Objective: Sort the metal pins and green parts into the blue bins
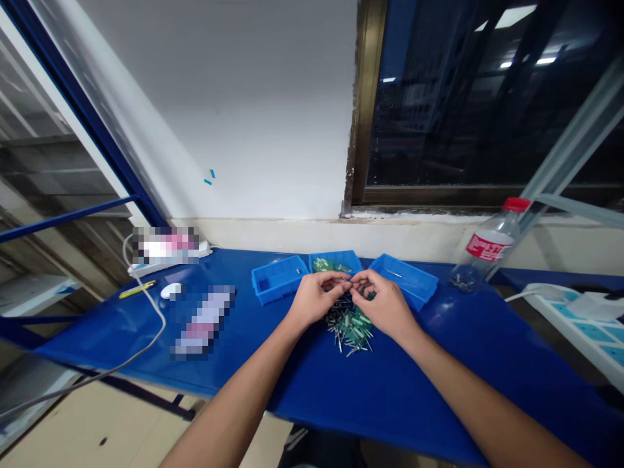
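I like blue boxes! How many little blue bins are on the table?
3, in a row behind the hands: left bin, middle bin holding green parts, right bin. None seem hidden.

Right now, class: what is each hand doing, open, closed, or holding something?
Left hand: fingertips pinched on a small part above the pile.
Right hand: pinched on the same small part.

Three bins [278,278] behind the parts pile [351,328], bottle [485,247] far right.

Three blue bins [278,278], one plastic bottle [487,248], one pile of small parts [351,327], two hands [349,299].
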`<state>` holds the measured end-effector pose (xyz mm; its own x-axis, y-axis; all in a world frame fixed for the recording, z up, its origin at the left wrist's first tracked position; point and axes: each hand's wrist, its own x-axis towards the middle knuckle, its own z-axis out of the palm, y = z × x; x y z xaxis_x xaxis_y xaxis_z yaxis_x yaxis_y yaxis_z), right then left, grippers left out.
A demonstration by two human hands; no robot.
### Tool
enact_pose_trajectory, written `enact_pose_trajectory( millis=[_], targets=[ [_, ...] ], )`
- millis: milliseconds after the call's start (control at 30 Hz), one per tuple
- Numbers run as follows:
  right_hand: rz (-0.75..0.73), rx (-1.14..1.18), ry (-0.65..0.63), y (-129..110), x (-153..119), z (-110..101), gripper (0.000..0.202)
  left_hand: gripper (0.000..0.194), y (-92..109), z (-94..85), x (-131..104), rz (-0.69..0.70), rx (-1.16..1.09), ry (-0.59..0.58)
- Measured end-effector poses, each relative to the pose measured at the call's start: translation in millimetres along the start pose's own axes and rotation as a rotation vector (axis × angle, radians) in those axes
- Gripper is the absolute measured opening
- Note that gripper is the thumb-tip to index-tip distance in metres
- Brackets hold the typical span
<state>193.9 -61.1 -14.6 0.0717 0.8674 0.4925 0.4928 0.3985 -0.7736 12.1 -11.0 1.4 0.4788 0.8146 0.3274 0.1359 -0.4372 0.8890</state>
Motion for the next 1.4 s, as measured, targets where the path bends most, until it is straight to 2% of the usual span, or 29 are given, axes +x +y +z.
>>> enact_pose_trajectory(
  millis=[167,367,467,533,667,767,900,1033,1133,1267,1333,1400],
  targets=[
    [-0.046,-0.047,0.031,-4,0,-1,0.032,0.046,8,-0.5,-2,0.016,0.041,0.012],
    [-0.063,-0.120,0.046,-4,0,-8,0.010,0.050,12,-0.4,-5,-0.044,0.032,-0.078],
    [-0.113,-0.137,0.001,0,1,-8,0.011,0.041,6,0.5,-4,-0.015,-0.003,-0.050],
    [-0.096,-0.117,-0.024,2,2,-6,0.014,0.041,1,0.2,-2,0.010,-0.027,-0.029],
    [-0.010,-0.027,-0.037,4,2,-4,0.013,0.071,-6,-1.8,-2,0.060,0.040,0.003],
    [0.017,-0.008,-0.028,4,3,-5,0.016,0.080,-7,-2.1,-3,0.111,0.153,-0.028],
    [0.038,-0.032,-0.039,5,3,-6,0.012,0.078,-5,-0.9,-4,0.155,0.193,-0.068],
    [0.045,-0.034,-0.021,6,2,-6,0.015,0.069,-4,-1.6,-2,0.121,0.110,0.004],
    [-0.034,-0.098,-0.063,3,1,-8,0.021,0.064,-4,-3.0,1,0.075,-0.064,0.047],
    [-0.148,-0.145,-0.142,1,1,-8,0.022,0.069,-2,-2.9,1,0.040,-0.205,0.034],
    [-0.105,-0.099,-0.136,2,1,-8,0.021,0.068,0,-2.7,0,0.059,-0.181,0.024],
    [0.019,0.027,-0.073,5,3,-8,0.024,0.058,3,-3.5,-2,0.096,-0.059,0.023]
  ],
)
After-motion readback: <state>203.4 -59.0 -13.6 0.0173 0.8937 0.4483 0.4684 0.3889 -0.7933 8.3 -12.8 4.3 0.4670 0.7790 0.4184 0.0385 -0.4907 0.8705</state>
